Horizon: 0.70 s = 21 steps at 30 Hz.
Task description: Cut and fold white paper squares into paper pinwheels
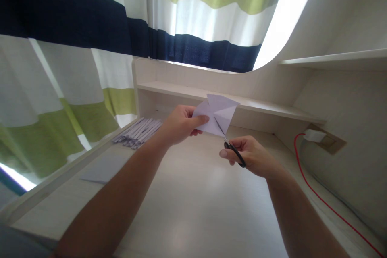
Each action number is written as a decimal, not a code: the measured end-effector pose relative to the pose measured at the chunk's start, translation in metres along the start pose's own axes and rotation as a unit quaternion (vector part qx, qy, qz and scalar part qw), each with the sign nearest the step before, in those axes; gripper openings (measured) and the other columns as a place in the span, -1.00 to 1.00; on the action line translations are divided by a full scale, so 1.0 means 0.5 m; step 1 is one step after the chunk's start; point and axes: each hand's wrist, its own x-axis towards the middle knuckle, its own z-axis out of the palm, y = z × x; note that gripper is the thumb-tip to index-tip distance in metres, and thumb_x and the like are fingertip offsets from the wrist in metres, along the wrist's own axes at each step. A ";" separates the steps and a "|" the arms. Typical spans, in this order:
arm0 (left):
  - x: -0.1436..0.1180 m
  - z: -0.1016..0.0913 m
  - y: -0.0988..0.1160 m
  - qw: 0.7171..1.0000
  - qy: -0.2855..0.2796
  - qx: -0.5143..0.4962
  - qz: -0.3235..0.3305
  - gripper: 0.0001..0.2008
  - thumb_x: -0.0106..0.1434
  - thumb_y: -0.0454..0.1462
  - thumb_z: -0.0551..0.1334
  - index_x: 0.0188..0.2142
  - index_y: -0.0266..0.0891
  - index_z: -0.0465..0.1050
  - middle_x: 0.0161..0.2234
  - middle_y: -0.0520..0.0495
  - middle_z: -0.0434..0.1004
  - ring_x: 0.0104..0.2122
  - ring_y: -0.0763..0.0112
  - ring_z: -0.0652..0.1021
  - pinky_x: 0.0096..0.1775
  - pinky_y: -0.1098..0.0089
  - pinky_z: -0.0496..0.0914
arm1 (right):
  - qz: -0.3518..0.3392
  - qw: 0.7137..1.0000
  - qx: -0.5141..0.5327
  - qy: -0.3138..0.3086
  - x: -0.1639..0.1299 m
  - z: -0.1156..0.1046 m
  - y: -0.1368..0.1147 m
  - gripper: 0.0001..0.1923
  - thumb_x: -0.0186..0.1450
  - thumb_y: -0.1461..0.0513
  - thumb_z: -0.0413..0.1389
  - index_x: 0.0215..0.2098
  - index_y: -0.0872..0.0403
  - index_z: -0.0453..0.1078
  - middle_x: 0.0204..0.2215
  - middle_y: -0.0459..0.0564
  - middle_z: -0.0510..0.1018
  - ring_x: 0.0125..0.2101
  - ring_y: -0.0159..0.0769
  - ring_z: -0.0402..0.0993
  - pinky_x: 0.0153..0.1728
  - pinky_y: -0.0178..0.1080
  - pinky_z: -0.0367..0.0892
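Observation:
A piece of white paper (222,109) with angular corners is held up above the desk. My left hand (184,125) pinches its left side, thumb on top and fingers underneath. My right hand (249,155) grips a pair of scissors (234,152) by its black handles. The scissor blades point up and to the left, and one lies across the paper from its lower edge toward the middle. Whether the blades are fully closed is hard to make out.
Several rolled white paper sticks (139,132) lie in a pile at the desk's left side. Nearer to me is a flat white sheet (104,167). A white charger (314,135) with a red cable (320,199) runs along the right wall. A low shelf (181,90) spans the back.

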 end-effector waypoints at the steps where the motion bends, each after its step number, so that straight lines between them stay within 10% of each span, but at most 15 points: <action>1: 0.001 0.000 -0.001 1.000 0.000 -0.001 -0.001 -0.78 0.20 -0.16 0.38 -0.43 -0.30 0.58 -0.61 0.00 0.51 -0.61 0.51 0.46 -0.55 0.51 0.30 | 0.002 1.000 -0.002 0.002 -0.001 0.000 0.000 -0.59 0.20 -0.02 0.39 -0.56 0.09 0.46 -0.67 -0.19 0.31 -0.62 -0.46 0.11 -0.55 -0.27 -0.04; 21: 0.005 0.000 -0.004 1.000 0.008 -0.011 -0.010 -0.77 0.16 -0.15 0.37 -0.45 -0.30 0.56 -0.62 -0.01 0.49 -0.62 0.50 0.45 -0.56 0.50 0.28 | 0.015 1.000 -0.008 0.012 -0.004 0.002 -0.006 -0.54 0.19 -0.05 0.37 -0.61 0.10 0.43 -0.69 -0.15 0.34 -0.63 -0.47 0.12 -0.55 -0.27 -0.04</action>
